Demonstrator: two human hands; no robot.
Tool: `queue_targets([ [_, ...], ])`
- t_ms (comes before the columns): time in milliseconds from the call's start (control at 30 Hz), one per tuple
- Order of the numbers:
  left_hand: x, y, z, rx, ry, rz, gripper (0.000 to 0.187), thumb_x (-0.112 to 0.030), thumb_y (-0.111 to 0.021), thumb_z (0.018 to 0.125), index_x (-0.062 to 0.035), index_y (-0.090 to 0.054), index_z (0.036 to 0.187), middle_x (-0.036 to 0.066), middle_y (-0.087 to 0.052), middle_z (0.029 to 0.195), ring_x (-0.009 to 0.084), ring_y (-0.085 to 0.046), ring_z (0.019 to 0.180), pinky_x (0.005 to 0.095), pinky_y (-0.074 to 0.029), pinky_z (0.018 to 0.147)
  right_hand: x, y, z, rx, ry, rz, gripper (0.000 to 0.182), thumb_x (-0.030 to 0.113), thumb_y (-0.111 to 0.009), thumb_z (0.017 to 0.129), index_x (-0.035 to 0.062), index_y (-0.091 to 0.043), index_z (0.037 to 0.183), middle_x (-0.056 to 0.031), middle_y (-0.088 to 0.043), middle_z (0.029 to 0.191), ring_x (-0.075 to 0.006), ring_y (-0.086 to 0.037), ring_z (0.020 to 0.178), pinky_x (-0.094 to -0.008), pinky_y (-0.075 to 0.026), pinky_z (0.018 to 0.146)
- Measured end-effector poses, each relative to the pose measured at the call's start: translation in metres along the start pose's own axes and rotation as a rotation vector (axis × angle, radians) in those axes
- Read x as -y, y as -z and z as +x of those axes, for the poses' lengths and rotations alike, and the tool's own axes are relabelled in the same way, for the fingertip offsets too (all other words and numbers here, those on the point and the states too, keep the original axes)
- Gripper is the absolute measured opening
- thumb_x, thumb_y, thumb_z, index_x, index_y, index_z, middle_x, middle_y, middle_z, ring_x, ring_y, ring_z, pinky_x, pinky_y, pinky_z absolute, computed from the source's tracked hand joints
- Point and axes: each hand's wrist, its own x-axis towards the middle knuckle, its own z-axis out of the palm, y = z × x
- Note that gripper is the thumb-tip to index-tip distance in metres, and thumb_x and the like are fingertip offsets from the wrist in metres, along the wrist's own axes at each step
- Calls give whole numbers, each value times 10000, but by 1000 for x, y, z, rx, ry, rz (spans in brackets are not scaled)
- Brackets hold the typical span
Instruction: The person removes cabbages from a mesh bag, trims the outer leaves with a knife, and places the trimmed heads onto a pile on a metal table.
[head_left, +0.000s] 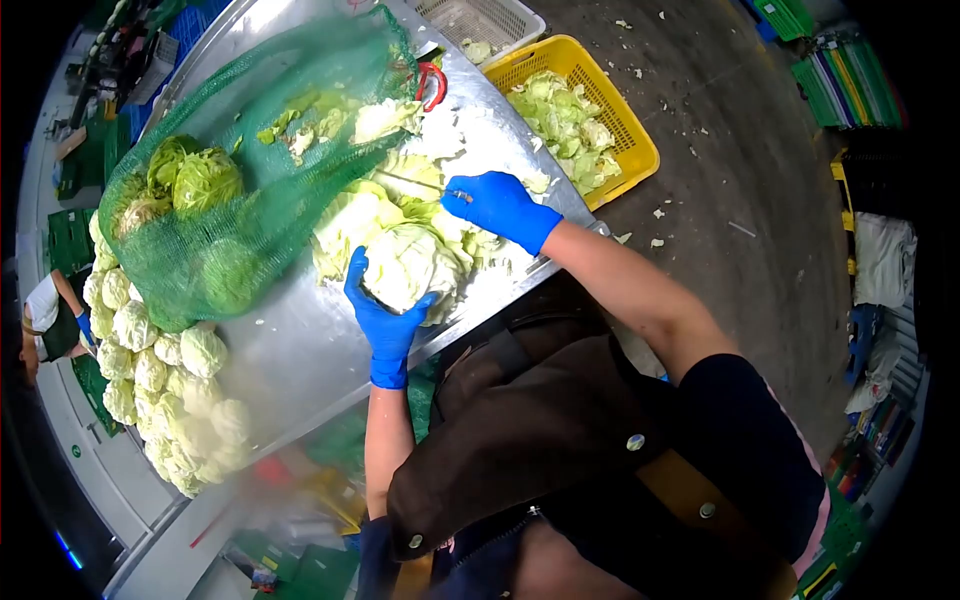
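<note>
Head view: left hand point(385, 320) cups pale cabbage head point(408, 265), fingers gripping its 7 o'clock side, near edge of metal table point(300, 340). Right hand point(500, 207) closed round knife point(415, 183), handle mostly hidden; blade seemingly over loose leaves point(413, 168), cabbage's 12 o'clock. Green net sack point(285, 215) at 9, stripped cabbages point(150, 372) at 8, yellow crate point(641, 160) at 2.

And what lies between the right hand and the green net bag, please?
In the head view, a thin knife blade and loose pale-green leaves lie between the right hand and the green net bag.
</note>
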Motion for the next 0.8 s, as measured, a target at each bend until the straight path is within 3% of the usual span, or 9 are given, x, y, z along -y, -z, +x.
queue_targets([
  [200,22,30,3,-154,323,-402,784,-50,-682,649,-42,-377,1371,127,-501,1269,261,-524,1148,377,-433,995,-41,-16,6,28,-119,-62,397,414,-594,821,124,-625,1089,-153,-674,948,-351,-639,885,-437,-507,773],
  [333,-6,28,9,-192,479,-1002,621,-406,-458,877,-76,-409,1401,171,-495,1362,326,-543,1192,460,-468,991,-68,41,10,-26,-234,-246,423,415,-602,838,183,-600,1191,-153,-676,960,-340,-655,847,-437,-520,749],
  [467,-44,-3,20,-190,680,-1264,717,-588,-488,875,-140,-381,1425,127,-436,1426,345,-457,1272,547,-395,1041,18,82,-10,-182,-75,-265,651,527,-625,823,255,-449,1388,-171,-671,991,-319,-667,818,-415,-533,700],
  [500,-52,-12,21,-225,775,-1277,752,-618,-480,870,-141,-356,1438,132,-402,1449,354,-426,1297,590,-387,1025,30,71,-18,-245,73,-272,783,480,-676,817,284,-300,1475,-179,-624,910,-280,-653,742,-385,-533,682],
  [567,-50,-24,11,-135,893,-1265,849,-674,-485,846,-107,-305,1452,180,-376,1449,404,-446,1261,637,-390,986,56,54,-33,214,-98,154,885,482,-757,747,231,-325,1477,-135,-632,955,-224,-600,764,-346,-505,762],
  [633,-58,-29,2,-124,1123,-1157,923,-650,-551,837,-52,-235,1464,233,-401,1394,442,-514,1169,648,-434,922,37,6,-41,-97,177,184,845,438,-790,732,201,-401,1444,-106,-637,920,-170,-543,749,-321,-483,775],
  [700,-51,-16,-9,79,1130,-819,853,-554,-609,854,-35,-275,1443,231,-425,1337,384,-547,1124,555,-500,866,20,16,-29,75,-71,337,796,400,-806,727,170,-463,1407,-82,-627,906,-124,-512,757,-290,-468,762],
  [767,-47,-8,-10,-13,627,-341,911,-184,-814,738,-25,-265,1447,211,-409,1365,355,-494,1207,472,-453,966,8,24,-19,143,-48,392,893,512,-807,674,200,-438,1425,-85,-524,736,-184,-554,717,-322,-471,710],
  [800,-55,-1,3,47,264,36,970,-162,-837,690,-30,-257,1456,200,-367,1411,353,-434,1265,456,-390,1032,5,27,-14,180,-26,411,886,508,-805,680,200,-438,1425,-81,-520,736,-176,-550,723,-315,-466,714],
])
